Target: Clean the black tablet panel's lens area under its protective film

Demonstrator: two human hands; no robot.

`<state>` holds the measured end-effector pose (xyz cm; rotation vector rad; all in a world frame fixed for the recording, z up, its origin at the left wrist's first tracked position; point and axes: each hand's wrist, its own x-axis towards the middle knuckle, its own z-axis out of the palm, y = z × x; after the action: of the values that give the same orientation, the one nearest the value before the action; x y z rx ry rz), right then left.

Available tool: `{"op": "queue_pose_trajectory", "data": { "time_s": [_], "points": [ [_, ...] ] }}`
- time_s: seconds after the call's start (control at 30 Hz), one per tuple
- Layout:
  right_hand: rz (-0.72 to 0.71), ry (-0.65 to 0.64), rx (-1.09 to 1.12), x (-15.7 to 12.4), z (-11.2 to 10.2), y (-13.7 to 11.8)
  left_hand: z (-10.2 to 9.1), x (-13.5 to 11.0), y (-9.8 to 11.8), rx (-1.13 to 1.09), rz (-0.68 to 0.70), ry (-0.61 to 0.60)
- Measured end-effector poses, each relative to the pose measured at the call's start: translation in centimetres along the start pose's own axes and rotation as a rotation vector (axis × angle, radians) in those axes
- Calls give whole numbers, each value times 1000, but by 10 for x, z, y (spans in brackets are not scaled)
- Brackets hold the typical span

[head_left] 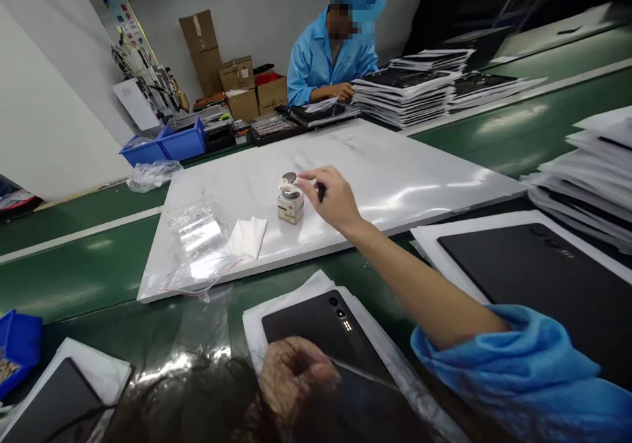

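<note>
My right hand [336, 196] reaches over a white board, fingers bent around a small black object [320, 191] whose kind I cannot make out. Its fingertips are at a crumpled white wipe [285, 185] on top of a small square bottle [290, 210] with a metal lid raised behind; whether they pinch the wipe is unclear. Below, my left hand [296, 377] is curled over a dark tablet [316, 328] with cameras at its top corner. Dark hair strands blur that hand and hide whatever its fingers hold. The tablet lies on white sheets [254, 334].
A folded white cloth [248, 237] and clear plastic bags [200, 245] lie on the board [395, 160]. Other tablets flank me: one at right [538, 265], one at left [59, 403]. Stacked sheets [592, 173] rise at right. A co-worker in blue [316, 61] sits opposite.
</note>
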<state>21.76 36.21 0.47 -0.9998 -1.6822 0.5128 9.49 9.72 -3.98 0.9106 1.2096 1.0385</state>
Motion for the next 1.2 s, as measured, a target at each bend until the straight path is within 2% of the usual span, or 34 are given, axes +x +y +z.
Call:
{"op": "queue_pose_trajectory", "data": {
  "time_s": [0.07, 0.13, 0.23, 0.3, 0.4, 0.47, 0.53, 0.63, 0.73, 0.83, 0.93, 1.07, 1.2],
  "points": [
    [-10, 7, 48, -26, -20, -5, 0, 1, -1, -94, 30, 12],
    [33, -66, 132, -57, -42, -13, -1, 1, -1, -143, 37, 18],
    [141, -328, 204, -105, -73, -26, -1, 1, 0, -177, 31, 28],
    [163, -512, 201, -134, -89, -33, 0, 1, 2, -177, 21, 48],
    [86, -686, 183, -173, -103, -41, 2, 0, 4, -148, -5, 84],
    [36, -725, 165, -193, -106, -46, 3, -1, 6, -113, -23, 83],
    [61, -732, 143, -205, -106, -51, 4, -2, 8, -85, -26, 63],
    [154, -735, 150, -212, -107, -52, 3, -3, 11, -82, -13, 10],
    [179, -733, 175, -212, -112, -43, 3, -4, 12, -110, -38, -14],
    [175, -599, 232, -205, -117, -29, 3, -5, 11, -105, -86, -21],
    [274, -470, 373, -191, -113, -23, 3, -7, 13, -4, -99, -54],
    [436, -517, 543, -181, -101, -31, 4, -7, 17, 233, -31, -69],
    [481, -463, 578, -192, -97, -38, 4, -7, 19, 348, 14, -90]
  ]
}}
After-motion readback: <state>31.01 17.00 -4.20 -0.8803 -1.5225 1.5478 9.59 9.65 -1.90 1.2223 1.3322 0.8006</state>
